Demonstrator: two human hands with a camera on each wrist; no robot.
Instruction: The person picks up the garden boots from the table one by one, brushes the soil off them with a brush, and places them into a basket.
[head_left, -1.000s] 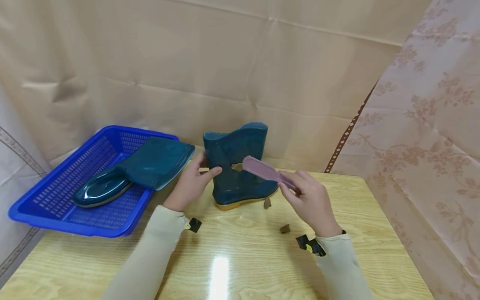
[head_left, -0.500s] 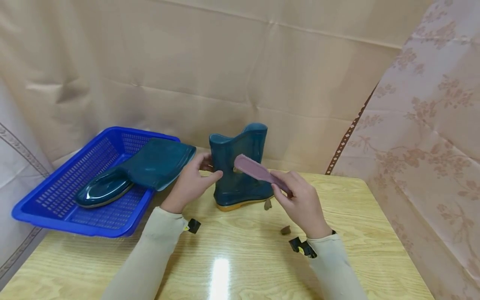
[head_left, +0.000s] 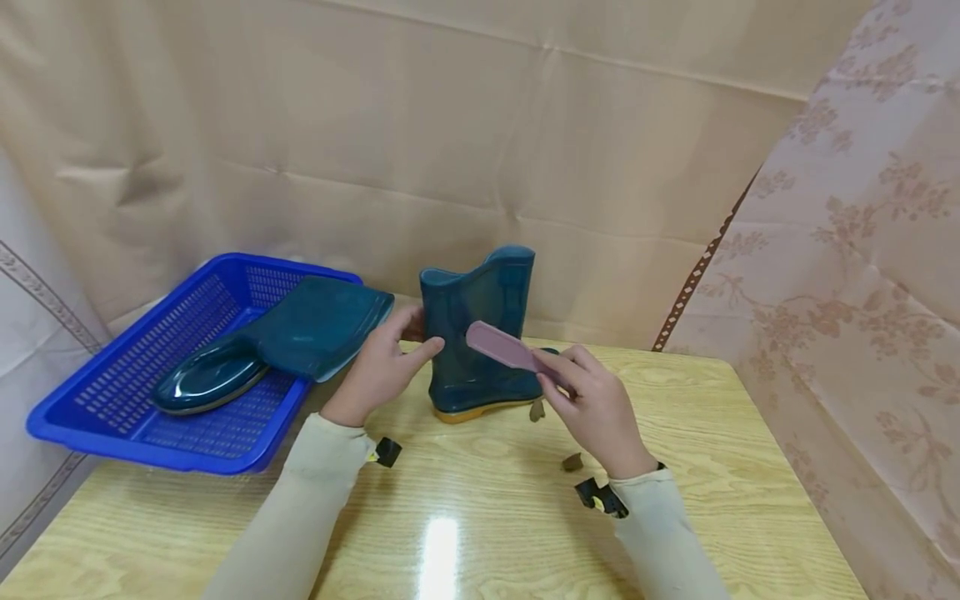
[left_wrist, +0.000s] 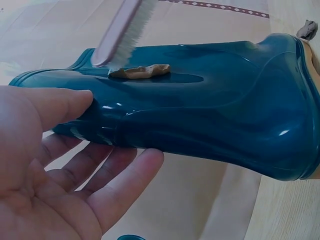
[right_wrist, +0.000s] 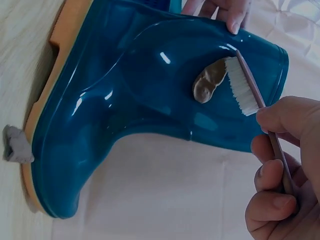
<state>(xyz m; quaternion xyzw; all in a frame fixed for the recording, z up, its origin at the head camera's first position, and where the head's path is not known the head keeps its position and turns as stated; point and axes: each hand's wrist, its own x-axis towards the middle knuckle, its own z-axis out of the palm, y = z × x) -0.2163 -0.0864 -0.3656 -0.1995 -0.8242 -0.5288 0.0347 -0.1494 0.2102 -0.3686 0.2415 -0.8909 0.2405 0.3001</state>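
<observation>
A light wood-grain table (head_left: pixel 712 433) carries everything, and places here are told from the upright dark teal rubber boot with a tan sole (head_left: pixel 480 333), which stands on the table toward its far edge, in front of the beige cloth backdrop (head_left: pixel 450 150). To the left of that boot sits a blue perforated plastic basket (head_left: pixel 82 400), and in it a second dark teal rubber boot (head_left: pixel 277 337) lies on its side, its shaft poking over the basket rim toward the upright boot. The person's left hand (head_left: pixel 382 367) grips the upright boot's shaft from the left, the thumb on the near face and the fingers (left_wrist: pixel 105 180) curled behind it, as the left wrist view shows. The right hand (head_left: pixel 592 404), in front of the boot and to its right, pinches the handle of a slim mauve plastic brush with white bristles (head_left: pixel 506 350), its fingers wrapped round the handle. The brush head lies against the boot's shaft, and in the right wrist view its bristles touch the edge of a brown smear of mud (right_wrist: pixel 209 80) stuck high on the shaft. A small grey-brown lump of dirt (head_left: pixel 536 409) lies on the table just beside the boot's sole at the toe, and another small brown lump (head_left: pixel 572 461) lies nearer the person, in front of the boot and close to the right wrist.
</observation>
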